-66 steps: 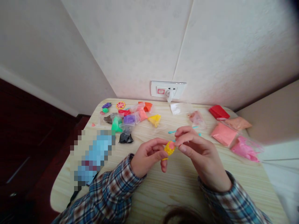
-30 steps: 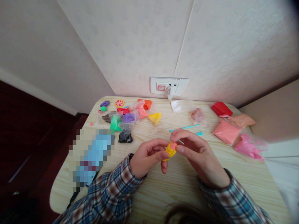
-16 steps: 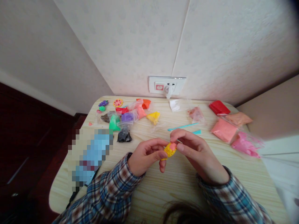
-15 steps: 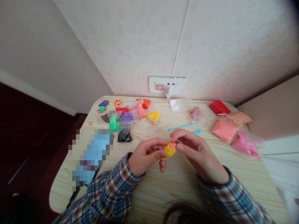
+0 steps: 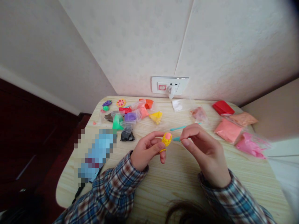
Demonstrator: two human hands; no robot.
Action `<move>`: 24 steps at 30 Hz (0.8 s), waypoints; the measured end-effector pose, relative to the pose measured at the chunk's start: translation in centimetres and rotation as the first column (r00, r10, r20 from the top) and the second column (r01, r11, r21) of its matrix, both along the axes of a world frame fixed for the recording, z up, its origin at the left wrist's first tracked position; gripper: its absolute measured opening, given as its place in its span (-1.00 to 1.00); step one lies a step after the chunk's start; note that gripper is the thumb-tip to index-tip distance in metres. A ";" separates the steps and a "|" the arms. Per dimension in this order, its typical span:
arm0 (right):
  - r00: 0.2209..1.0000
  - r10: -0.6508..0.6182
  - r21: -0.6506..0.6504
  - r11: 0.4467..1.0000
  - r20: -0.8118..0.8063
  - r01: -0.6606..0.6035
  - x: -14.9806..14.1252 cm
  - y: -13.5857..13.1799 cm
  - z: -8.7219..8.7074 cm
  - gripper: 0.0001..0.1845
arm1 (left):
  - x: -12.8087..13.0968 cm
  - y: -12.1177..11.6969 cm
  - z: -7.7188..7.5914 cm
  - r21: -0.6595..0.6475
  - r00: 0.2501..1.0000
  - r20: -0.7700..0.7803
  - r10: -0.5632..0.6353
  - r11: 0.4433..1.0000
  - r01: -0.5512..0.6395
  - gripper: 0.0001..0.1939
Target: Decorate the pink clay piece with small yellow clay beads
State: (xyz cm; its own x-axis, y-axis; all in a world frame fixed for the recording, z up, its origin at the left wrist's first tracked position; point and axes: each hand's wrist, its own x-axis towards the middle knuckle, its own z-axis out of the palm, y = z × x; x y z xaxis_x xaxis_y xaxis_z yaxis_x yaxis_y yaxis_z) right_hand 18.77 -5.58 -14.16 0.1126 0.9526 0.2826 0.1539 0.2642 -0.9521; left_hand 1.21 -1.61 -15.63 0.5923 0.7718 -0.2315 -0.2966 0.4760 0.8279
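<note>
A small yellow clay piece (image 5: 166, 142) with a bumpy surface and a pink patch at its top is pinched in my left hand (image 5: 149, 151), between thumb and fingers. A thin yellow strip shows at its lower end. To the right of it, apart from the clay, my right hand (image 5: 203, 149) has thumb and forefinger pressed together; anything between them is too small to make out. Just left of those fingertips shows the tip of a teal modelling tool (image 5: 177, 138), partly hidden behind the hand. Beyond lies a thin teal stick (image 5: 178, 128).
Left of centre lie bags of coloured clay, among them yellow (image 5: 156, 117), green (image 5: 118, 122) and black (image 5: 127, 135). Finished pieces, purple grapes (image 5: 107, 103) and a round slice (image 5: 121, 103), sit at the back left. More bags, including pink (image 5: 249, 144), lie right. A blurred-out blue object (image 5: 98, 155) lies left.
My right hand has drawn away to the right from the yellow clay piece, its fingers now pinched. My left hand still holds the piece, now more upright. The view has shifted slightly.
</note>
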 end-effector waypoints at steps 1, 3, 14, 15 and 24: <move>0.999 0.022 0.018 1.000 0.045 -0.022 -0.2 -0.1 0.0 -0.91 | 0.0 0.0 0.0 0.005 1.000 -0.010 0.016 1.000 -0.016 -0.45; 0.993 0.063 0.024 0.998 0.104 -0.066 -0.6 -0.1 -0.1 -0.91 | 0.0 0.1 0.0 0.016 0.999 -0.027 0.044 0.999 -0.043 -0.45; 0.990 0.014 -0.008 1.000 0.141 -0.013 -2.0 -0.1 -0.9 -0.94 | 0.4 0.0 0.4 0.124 0.979 -0.129 0.155 0.982 -0.139 -0.47; 0.988 0.009 -0.006 1.000 0.153 -0.009 -2.0 -0.2 -0.9 -0.94 | 0.5 -0.1 0.4 0.131 0.978 -0.134 0.161 0.981 -0.144 -0.47; 0.955 -0.016 0.089 0.996 0.295 -0.011 -2.1 -0.6 -1.0 -0.90 | 0.8 -0.5 0.1 0.214 0.967 -0.149 0.208 0.961 -0.174 -0.47</move>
State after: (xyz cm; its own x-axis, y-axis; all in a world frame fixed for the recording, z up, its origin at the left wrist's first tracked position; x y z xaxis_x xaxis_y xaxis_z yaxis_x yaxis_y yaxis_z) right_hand 16.64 -6.14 -15.15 0.0135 0.9220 0.3870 0.4249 0.3451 -0.8369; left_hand 2.05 -2.15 -15.49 0.3947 0.9070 -0.1469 -0.2141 0.2463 0.9452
